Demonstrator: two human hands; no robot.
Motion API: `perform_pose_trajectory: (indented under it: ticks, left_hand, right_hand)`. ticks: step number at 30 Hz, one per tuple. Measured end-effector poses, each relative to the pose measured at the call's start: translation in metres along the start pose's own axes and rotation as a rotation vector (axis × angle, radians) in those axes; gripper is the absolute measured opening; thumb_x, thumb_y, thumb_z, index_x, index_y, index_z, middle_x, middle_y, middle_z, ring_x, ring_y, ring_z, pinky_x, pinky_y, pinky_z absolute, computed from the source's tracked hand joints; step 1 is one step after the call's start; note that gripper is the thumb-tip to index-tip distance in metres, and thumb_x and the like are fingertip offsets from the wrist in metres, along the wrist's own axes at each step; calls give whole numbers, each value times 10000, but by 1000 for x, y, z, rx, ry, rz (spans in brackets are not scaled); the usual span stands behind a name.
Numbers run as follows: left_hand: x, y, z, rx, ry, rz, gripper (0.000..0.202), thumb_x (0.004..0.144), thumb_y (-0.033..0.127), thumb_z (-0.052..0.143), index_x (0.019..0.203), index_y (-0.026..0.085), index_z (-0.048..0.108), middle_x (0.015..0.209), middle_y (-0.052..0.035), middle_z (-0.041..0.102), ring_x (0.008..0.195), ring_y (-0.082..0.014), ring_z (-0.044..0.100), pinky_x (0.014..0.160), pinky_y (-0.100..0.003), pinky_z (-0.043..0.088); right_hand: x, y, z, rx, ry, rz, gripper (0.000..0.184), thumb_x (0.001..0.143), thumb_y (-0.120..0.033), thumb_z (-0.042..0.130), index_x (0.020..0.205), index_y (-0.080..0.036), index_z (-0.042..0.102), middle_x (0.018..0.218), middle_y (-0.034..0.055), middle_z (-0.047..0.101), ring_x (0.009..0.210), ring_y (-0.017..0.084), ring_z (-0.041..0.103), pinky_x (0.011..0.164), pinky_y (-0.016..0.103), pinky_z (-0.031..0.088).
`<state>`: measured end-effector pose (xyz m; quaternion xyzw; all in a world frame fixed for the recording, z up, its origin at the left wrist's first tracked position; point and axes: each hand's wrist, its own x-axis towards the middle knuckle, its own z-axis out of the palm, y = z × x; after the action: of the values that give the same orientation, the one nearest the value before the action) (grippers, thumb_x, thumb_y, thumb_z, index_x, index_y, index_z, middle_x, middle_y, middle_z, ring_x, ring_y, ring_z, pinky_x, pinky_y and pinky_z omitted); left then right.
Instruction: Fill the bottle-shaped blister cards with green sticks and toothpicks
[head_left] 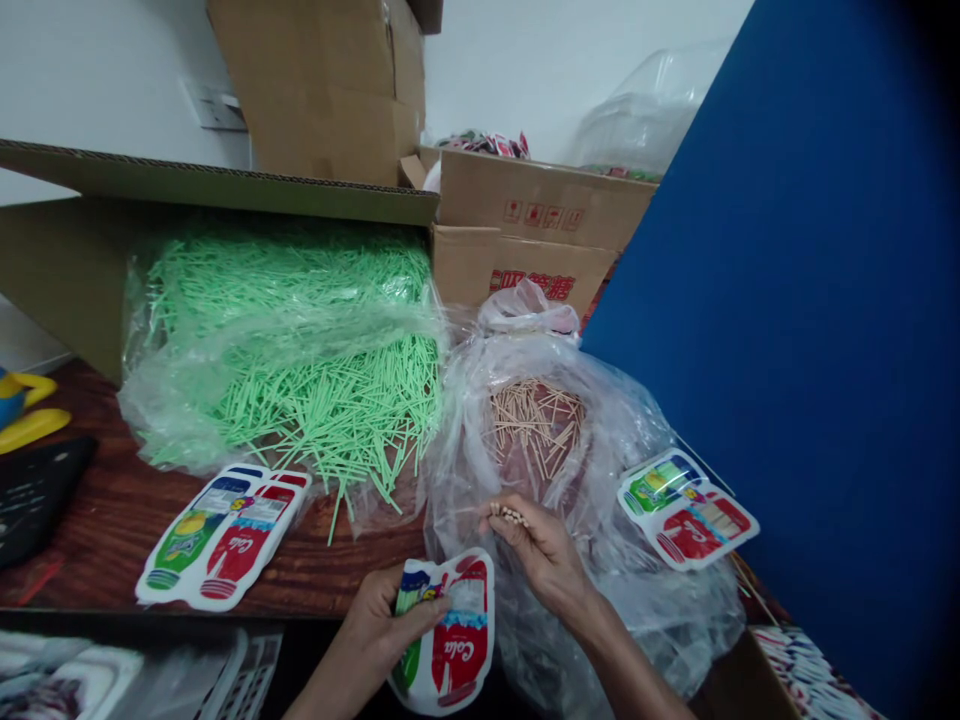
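My left hand grips a bottle-shaped cola pouch, its printed face toward me, at the table's front edge. Pinched in my right hand is a small bundle of wooden sticks, their ends showing between the fingers. Just beyond that hand lies an open clear plastic bag with a loose heap of similar wooden sticks inside. Flat on the table to the left rests a stack of matching pouches. Another pouch, showing sticks through its window, lies on the bag's right side.
A cardboard box on its side spills bagged green sticks onto the table. More boxes stand behind. A blue panel borders the right. At the left sit a black keypad device and scissors-like yellow handles.
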<state>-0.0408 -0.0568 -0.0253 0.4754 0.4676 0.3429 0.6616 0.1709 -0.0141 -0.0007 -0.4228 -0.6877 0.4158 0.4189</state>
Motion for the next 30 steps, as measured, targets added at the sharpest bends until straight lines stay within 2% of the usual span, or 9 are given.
perform_pose_trajectory:
  ticks: [7,10,12,16,19,22,26,29,30]
  left_hand:
    - [-1,1,1,-17,-9,-19,246,774,348,680,661,139,619,611,21,591,575,-118,487,559,-210,397]
    - [-2,0,1,-27,-15,-36,259,767,368,683,664,137,626,603,17,600,558,-118,495,549,-211,397]
    - [-2,-1,0,-34,-15,-41,269,763,379,685,667,135,626,604,14,602,552,-117,496,547,-210,396]
    - [-1,-5,-1,-29,-11,-50,303,757,409,685,664,129,618,590,14,581,544,-115,485,541,-212,394]
    - [1,-4,0,-42,-2,-59,328,732,428,701,637,131,600,580,14,572,538,-115,477,527,-211,390]
    - [3,-1,1,-49,-10,-60,324,721,425,709,641,127,610,588,9,581,546,-120,484,534,-217,398]
    - [2,1,-1,-18,-5,-38,300,757,387,689,634,125,613,578,17,568,544,-110,471,534,-211,383]
    - [2,1,-3,-46,-20,-36,270,771,362,685,666,119,638,594,12,582,550,-109,480,537,-209,379]
    - [2,0,-3,-66,-23,-43,258,764,356,695,681,116,648,602,9,587,551,-107,483,534,-206,376]
  right_hand:
    - [-1,-1,1,12,-6,8,205,953,-278,451,1036,-212,627,858,16,677,793,143,609,751,255,456]
    - [6,8,-7,-6,35,60,218,950,-304,444,1045,-203,613,838,17,669,791,152,609,755,273,454]
    - [15,22,-20,-42,91,104,214,939,-324,450,1004,-192,605,805,15,657,757,154,604,731,280,455]
    - [38,61,-56,-139,176,223,184,888,-325,474,783,-190,539,682,-6,626,602,146,579,603,267,445]
    - [52,85,-79,-183,172,278,186,855,-297,473,699,-200,504,622,-10,614,531,143,561,540,260,432]
    - [58,96,-94,-209,166,295,207,826,-275,495,632,-201,505,554,-12,589,484,138,532,510,256,411]
    - [55,86,-96,-231,211,291,175,806,-308,545,673,-194,543,588,6,605,529,158,551,542,277,424]
    - [46,56,-73,-109,258,248,211,850,-395,519,795,-194,555,729,31,648,660,179,603,646,305,474]
    - [42,42,-60,86,283,239,214,863,-405,518,877,-194,549,793,42,662,693,188,623,676,323,490]
